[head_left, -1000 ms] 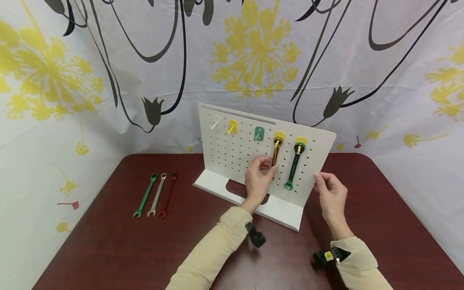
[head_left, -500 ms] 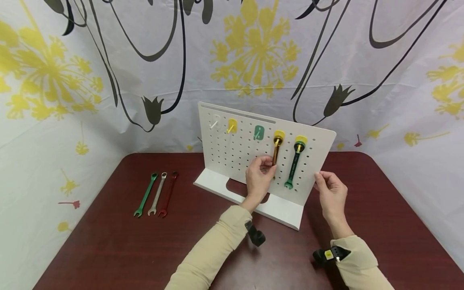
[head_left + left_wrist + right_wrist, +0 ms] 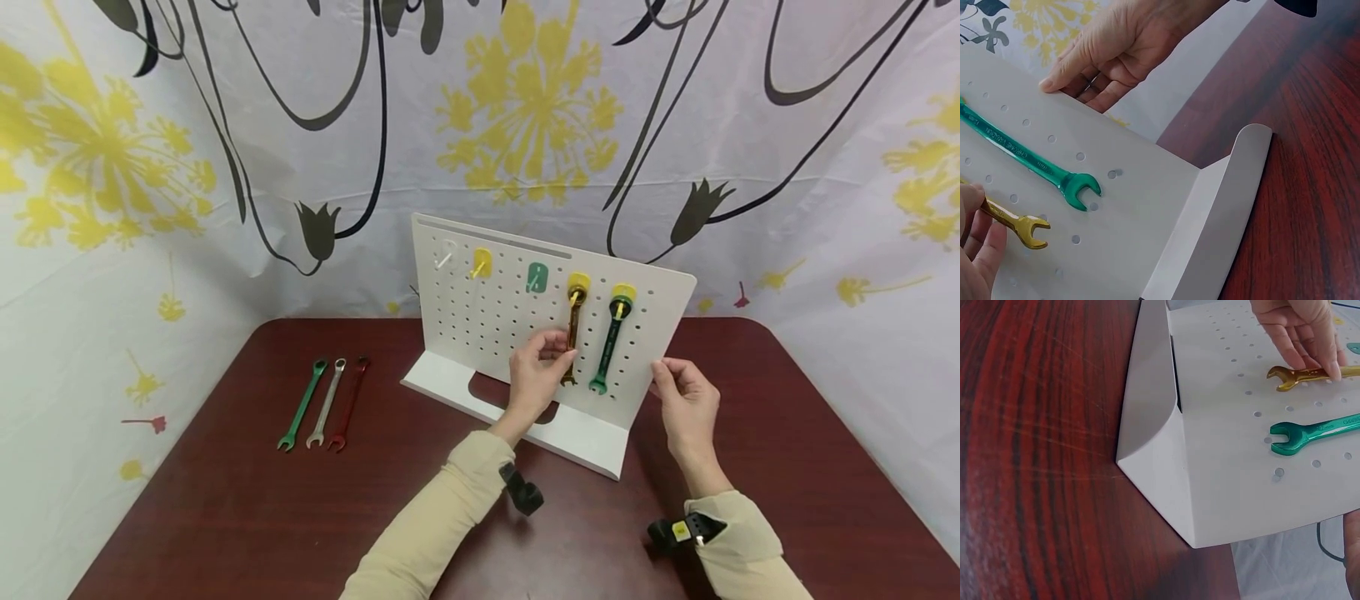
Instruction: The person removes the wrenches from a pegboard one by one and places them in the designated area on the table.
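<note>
A gold combination wrench (image 3: 573,325) hangs by its ring end from a yellow hook on the white pegboard (image 3: 487,317). My left hand (image 3: 536,375) pinches its shank low down, and in the left wrist view the open jaw of the wrench sticks out past the fingers. Just right of it hangs a green combination wrench (image 3: 608,350), untouched, on another yellow hook. With the thumb in front and fingers behind, my right hand (image 3: 686,408) grips the board's right edge. In the right wrist view only a sliver of that hand (image 3: 1352,550) shows.
Left of the board, a green wrench (image 3: 303,406), a silver wrench (image 3: 326,404) and a red wrench (image 3: 349,406) lie side by side on the dark red table (image 3: 225,500). A clear hook (image 3: 446,254), a yellow hook (image 3: 481,263) and a green hook (image 3: 536,277) hold nothing.
My left hand has shifted slightly down and right along the gold wrench, whose lower end now shows beneath the thumb. The right hand stays on the board's edge.
</note>
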`<state>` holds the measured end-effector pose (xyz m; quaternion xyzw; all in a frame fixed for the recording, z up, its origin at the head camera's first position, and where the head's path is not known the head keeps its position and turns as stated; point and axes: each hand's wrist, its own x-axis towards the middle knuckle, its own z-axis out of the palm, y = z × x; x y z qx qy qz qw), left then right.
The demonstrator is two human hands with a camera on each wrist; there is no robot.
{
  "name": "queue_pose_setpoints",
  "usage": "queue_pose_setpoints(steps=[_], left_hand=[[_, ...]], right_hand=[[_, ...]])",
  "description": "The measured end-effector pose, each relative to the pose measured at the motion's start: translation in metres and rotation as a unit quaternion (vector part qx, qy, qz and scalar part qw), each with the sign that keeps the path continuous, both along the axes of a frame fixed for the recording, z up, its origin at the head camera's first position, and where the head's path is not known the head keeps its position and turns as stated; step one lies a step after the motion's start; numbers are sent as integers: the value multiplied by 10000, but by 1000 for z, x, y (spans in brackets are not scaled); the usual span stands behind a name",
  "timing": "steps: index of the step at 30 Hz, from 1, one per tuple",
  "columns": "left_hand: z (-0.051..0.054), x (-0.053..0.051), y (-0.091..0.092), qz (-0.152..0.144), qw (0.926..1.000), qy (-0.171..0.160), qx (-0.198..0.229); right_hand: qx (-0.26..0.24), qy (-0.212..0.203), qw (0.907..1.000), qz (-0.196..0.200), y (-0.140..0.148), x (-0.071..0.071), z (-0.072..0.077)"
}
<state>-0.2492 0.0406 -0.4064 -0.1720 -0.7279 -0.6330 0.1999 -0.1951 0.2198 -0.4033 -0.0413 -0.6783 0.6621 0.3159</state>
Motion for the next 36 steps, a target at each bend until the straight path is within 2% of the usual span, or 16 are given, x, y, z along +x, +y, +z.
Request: queue_pose_setpoints(steps=[6, 16, 17, 24, 27, 30, 36], left_hand=[[1, 4, -7, -256, 9997, -48, 18], [3, 11, -17, -667, 9974, -257, 81], [4, 13, -18, -704, 9970, -321, 70], [31, 39, -30, -945, 9923, -785, 155], [33, 42, -32, -1062, 9893, -974, 248], [32, 43, -34, -1194, 9858, -1129, 354], [16, 34, -36, -1487, 9751, -1548, 562]], right_hand=[[-49, 112, 9999, 47, -6, 7, 9], [-120, 191, 9997, 42, -7, 6, 10], [-165, 207, 9996, 49, -7, 6, 9], [-238, 270, 9993, 74, -6, 4, 7], [-230, 268, 9993, 93, -6, 4, 7], [-253, 271, 9992, 117, -6, 5, 7], [-215, 221, 9995, 101, -6, 5, 8]])
